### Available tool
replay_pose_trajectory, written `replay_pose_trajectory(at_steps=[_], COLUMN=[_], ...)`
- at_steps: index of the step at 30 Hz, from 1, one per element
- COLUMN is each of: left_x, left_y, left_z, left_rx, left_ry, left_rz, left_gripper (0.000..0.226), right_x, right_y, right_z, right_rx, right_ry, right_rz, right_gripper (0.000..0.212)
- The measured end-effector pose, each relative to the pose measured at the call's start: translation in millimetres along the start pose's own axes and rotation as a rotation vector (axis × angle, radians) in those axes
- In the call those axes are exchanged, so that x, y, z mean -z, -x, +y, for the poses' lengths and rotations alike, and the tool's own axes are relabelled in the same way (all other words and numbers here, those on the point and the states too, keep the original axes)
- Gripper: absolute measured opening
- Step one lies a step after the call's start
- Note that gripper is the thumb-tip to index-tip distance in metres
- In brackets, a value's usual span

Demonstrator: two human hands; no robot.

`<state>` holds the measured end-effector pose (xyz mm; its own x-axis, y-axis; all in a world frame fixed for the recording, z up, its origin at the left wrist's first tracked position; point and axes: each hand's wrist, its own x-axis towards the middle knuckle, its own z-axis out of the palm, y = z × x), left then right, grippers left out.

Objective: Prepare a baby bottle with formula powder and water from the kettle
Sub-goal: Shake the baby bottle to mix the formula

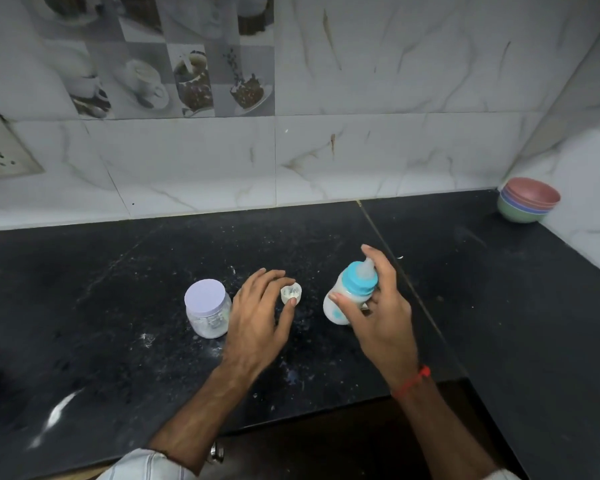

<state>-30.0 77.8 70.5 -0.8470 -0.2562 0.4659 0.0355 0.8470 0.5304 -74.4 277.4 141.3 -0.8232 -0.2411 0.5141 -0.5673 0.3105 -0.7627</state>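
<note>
A baby bottle with a blue collar and clear teat stands tilted on the black counter, white liquid inside. My right hand wraps around its right side, thumb across the front and a finger by the teat. A small white scoop cup with powder traces sits left of the bottle. My left hand pinches that cup between thumb and fingertips. A clear powder jar with a pale lilac lid stands just left of my left hand. No kettle is in view.
Spilled powder specks dot the black counter. A stack of coloured bowls sits in the back right corner. A wall socket is on the tiled wall at far left. The counter's front edge runs below my wrists.
</note>
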Motion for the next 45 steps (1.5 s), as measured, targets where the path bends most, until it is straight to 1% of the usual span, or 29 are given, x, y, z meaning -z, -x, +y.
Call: replay_pose_trajectory(at_steps=[1,2,5,6,7,9,10,12,14,15,16,17,19,20,21,23,24,25,26,28,29,30,32,34,36,38,40,42,45], left_x=[0.2,0.6,1.4,1.4,1.3,1.9,2.6,4.0,3.8,3.5,3.1,2.8,3.4,3.9,4.3,5.0,5.1,4.7,3.7,3.0,2.2,1.7,0.8,1.0,0.0,-1.1,-0.8,0.3,8.3], left_y=[0.1,-0.1,-1.5,-1.4,-1.6,-1.2,-1.3,-1.7,-2.1,-1.8,-1.6,-1.4,-1.4,-1.3,-1.6,-2.6,-2.9,-3.0,-2.7,-1.8,-1.1,-0.9,0.6,2.5,2.1,1.1,-1.2,-3.7,-4.2], left_z=[0.5,-0.1,-3.0,-2.9,-2.6,-1.9,-1.6,-3.0,-5.3,-5.9,-6.0,-5.8,-4.4,-3.7,-3.6,-4.4,-4.7,-4.1,-3.0,0.2,0.9,1.9,4.6,14.3,30.6,47.2,58.4,60.8,57.0], left_rx=[-0.004,-0.003,0.016,0.022,0.023,0.013,0.009,-0.002,-0.005,-0.003,-0.004,-0.007,-0.02,-0.029,-0.034,-0.026,-0.017,-0.011,-0.011,-0.022,-0.031,-0.031,0.045,0.205,0.373,0.535,0.745,0.927,0.962], left_ry=[-0.005,-0.006,0.008,0.009,0.009,0.012,0.016,0.019,0.023,0.025,0.025,0.028,0.027,0.025,0.024,0.04,0.049,0.054,0.057,0.064,0.061,0.065,0.181,0.494,0.815,1.036,1.163,1.26,1.315], left_rz=[-0.005,-0.006,-0.015,-0.023,-0.026,-0.029,-0.03,-0.016,-0.002,-0.001,-0.002,-0.001,-0.001,-0.001,0.003,0.005,0.004,-0.001,-0.004,-0.003,-0.001,0.0,-0.048,-0.198,-0.358,-0.412,-0.42,-0.49,-0.757], left_gripper=[0.033,0.032,0.033,0.034,0.034,0.034,0.034,0.035,0.036,0.036,0.036,0.036,0.036,0.036,0.036,0.036,0.035,0.035,0.035,0.034,0.034,0.033,0.033,0.035,0.042,0.053,0.06,0.067,0.068], right_x=[1.9,4.8,12.9,10.8,7.7,4.8,6.5,13.3,18.8,16.9,12.0,7.4,3.1,4.1,7.0,13.9,15.3,13.2,8.4,0.1,-2.0,-2.9,-3.8,-5.9,-12.9,-16.7,-16.6,-14.0,-10.0], right_y=[0.6,-1.6,-8.3,-8.5,-9.1,-3.4,-0.5,-3.5,-8.8,-10.8,-10.8,-9.7,-4.1,-3.3,-5.7,-10.3,-13.5,-15.8,-16.0,-7.2,-1.0,2.5,6.0,4.8,5.8,7.2,9.6,11.8,13.0], right_z=[0.4,-2.6,-20.4,-15.6,-11.1,-2.2,-0.1,-16.1,-32.1,-29.5,-20.7,-8.9,0.4,0.5,-5.8,-18.9,-21.0,-16.4,-8.5,7.8,12.2,13.1,8.2,2.4,-0.1,-4.3,-5.2,-5.3,-0.8], right_rx=[-0.034,-0.034,0.175,0.21,0.176,0.0,-0.036,-0.007,0.119,0.183,0.221,0.19,-0.022,-0.07,-0.06,0.064,0.14,0.185,0.176,-0.022,-0.109,-0.177,-0.281,-0.312,-0.305,-0.305,-0.281,-0.221,-0.128], right_ry=[-0.021,-0.081,-0.193,-0.164,-0.108,-0.021,-0.021,-0.125,-0.257,-0.229,-0.134,-0.042,-0.043,-0.071,-0.111,-0.247,-0.264,-0.204,-0.127,-0.025,-0.044,-0.116,-0.332,-0.459,-0.454,-0.448,-0.47,-0.447,-0.338], right_rz=[-0.01,0.04,0.279,0.29,0.227,-0.03,-0.078,0.032,0.24,0.303,0.304,0.223,0.0,-0.017,0.028,0.191,0.246,0.258,0.205,-0.022,-0.065,-0.057,0.018,0.059,0.066,0.075,0.021,-0.11,-0.225], right_gripper=[0.081,0.083,0.086,0.088,0.09,0.087,0.085,0.087,0.087,0.081,0.074,0.071,0.076,0.079,0.081,0.087,0.089,0.09,0.087,0.078,0.075,0.074,0.076,0.079,0.08,0.081,0.085,0.094,0.102])
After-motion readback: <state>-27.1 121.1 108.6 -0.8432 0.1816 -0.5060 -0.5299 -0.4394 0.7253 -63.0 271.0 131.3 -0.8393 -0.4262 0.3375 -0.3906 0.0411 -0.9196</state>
